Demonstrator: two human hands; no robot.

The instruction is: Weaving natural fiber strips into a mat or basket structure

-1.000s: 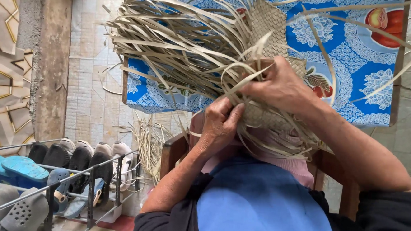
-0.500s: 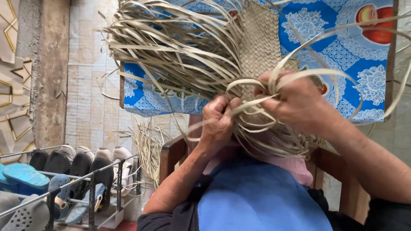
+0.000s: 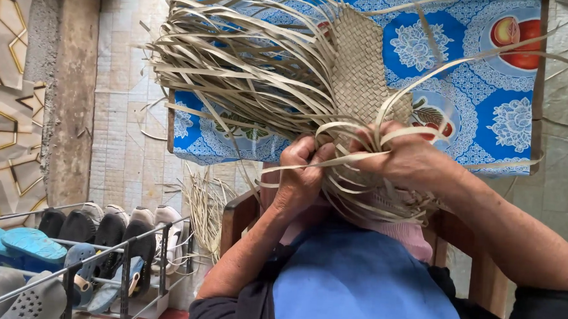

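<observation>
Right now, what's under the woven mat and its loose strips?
Under the woven mat lies a table with a blue patterned cloth. The loose strips cover much of its left side, so anything lying there is hidden. Both hands cover the mat's near edge.

Woven mat (image 3: 362,59) on tablecloth (image 3: 492,87), loose strips (image 3: 237,65) left, shoe rack (image 3: 61,257) lower left

A blue patterned tablecloth (image 3: 498,94) printed with fruit is seen at one o'clock, a shoe rack (image 3: 68,258) loaded with shoes (image 3: 106,224) at eight o'clock, and a loose bundle of straw (image 3: 205,207) on the tiled floor (image 3: 124,136) beside it.
</observation>
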